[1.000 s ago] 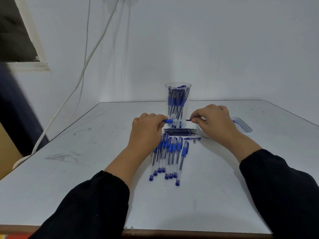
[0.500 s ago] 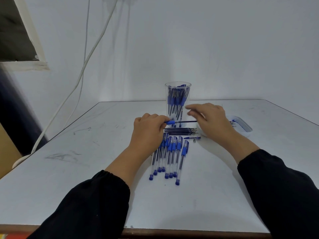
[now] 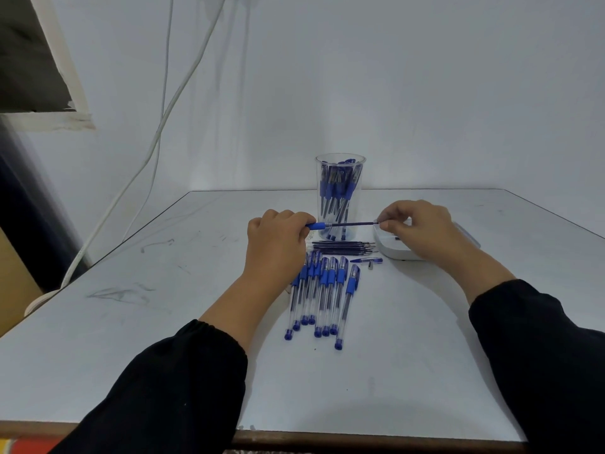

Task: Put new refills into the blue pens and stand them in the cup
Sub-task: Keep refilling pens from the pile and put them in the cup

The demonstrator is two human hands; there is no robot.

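Observation:
My left hand (image 3: 276, 244) grips a blue pen barrel (image 3: 317, 226) by its blue grip end, held level above the table. A thin dark refill (image 3: 353, 224) sticks out of it to the right, and my right hand (image 3: 415, 229) pinches the refill's far end. Behind them stands a clear cup (image 3: 340, 194) holding several blue pens. A bundle of loose refills (image 3: 343, 246) lies crosswise on the table below the held pen. Several blue pens (image 3: 324, 290) lie side by side nearer me.
A white lidded box (image 3: 396, 252) sits under my right hand at the right. A blue cap (image 3: 368, 260) and a small metal tip (image 3: 371, 265) lie beside the pens. White cables (image 3: 157, 132) hang down the wall at the left. The table's front edge (image 3: 360, 437) is close to me.
My right hand has moved to the right, drawing the refill further out of the barrel. My left hand has stayed nearly still with the pen.

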